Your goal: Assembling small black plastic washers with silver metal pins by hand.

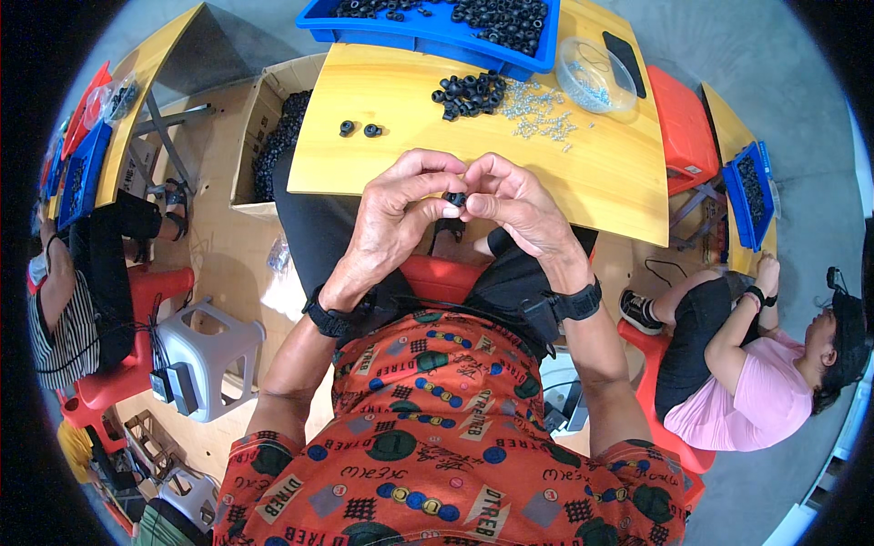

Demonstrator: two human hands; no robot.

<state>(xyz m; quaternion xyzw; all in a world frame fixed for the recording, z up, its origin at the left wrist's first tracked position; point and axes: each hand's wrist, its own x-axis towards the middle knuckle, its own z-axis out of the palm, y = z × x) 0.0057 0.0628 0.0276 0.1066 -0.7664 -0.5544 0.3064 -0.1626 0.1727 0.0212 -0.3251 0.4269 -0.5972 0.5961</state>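
Just past the table's near edge, over my lap, my left hand (pixel 398 205) pinches a small round black plastic part (pixel 455 198) between thumb and fingers. My right hand (pixel 521 207) meets it from the other side, thumb and fingertips closed right beside the part. Whatever those right fingertips hold is too small to make out. Two similar black parts (pixel 360 129) stand apart on the yellow table (pixel 382 86). Farther off lies a pile of black parts (pixel 469 96), and to its right are scattered small silvery screws (pixel 539 111).
A blue tray (pixel 428 38) of black parts spans the table's far edge. Right of it are a clear round tub (pixel 596 77) and a dark phone-like slab (pixel 625 64). A cardboard box (pixel 264 118) of black parts stands at left. Other people sit at tables on both sides.
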